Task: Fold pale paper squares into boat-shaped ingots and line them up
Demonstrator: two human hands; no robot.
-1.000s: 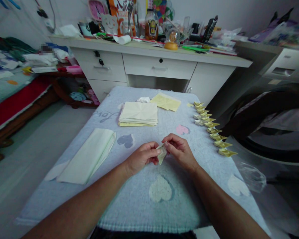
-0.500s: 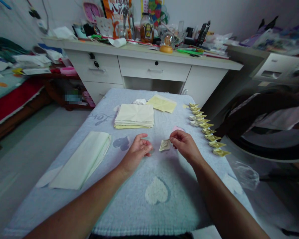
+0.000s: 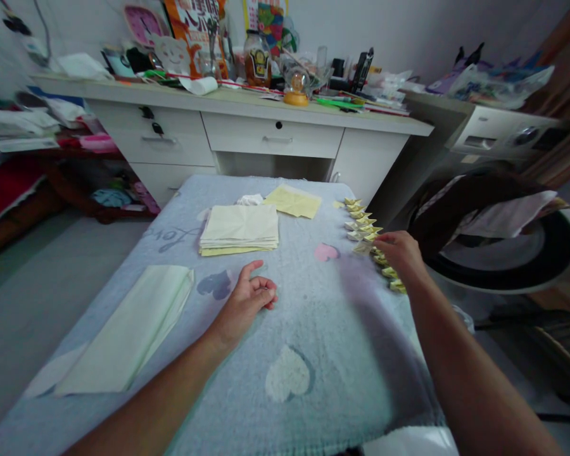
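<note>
A second ago both hands worked a small folded paper piece [image 3: 361,247] together, nearer the wearer than the paper stack [image 3: 240,228]; half a second ago the right hand [image 3: 399,253] alone had it, to the right of and nearer than the stack. Now that hand has carried it farther right of the stack, to the row of paper boats [image 3: 365,221], while the left hand [image 3: 254,291] remains nearer than the stack.

On the cloth [image 3: 332,392], left of the stack, script lettering [image 3: 168,235] seems to read "Love". Well beyond the stack, an orange packet [image 3: 194,28] bears large characters cut off by the top of the view, and a jar [image 3: 258,60] has a dark label whose print is too small to read.

The right thumb and fingers pinch the paper piece at its right end, so it juts out leftward from the fingertips, toward the stack's side. Whether it touches the cloth cannot be told. The left hand is loosely curled, holding nothing.
</note>
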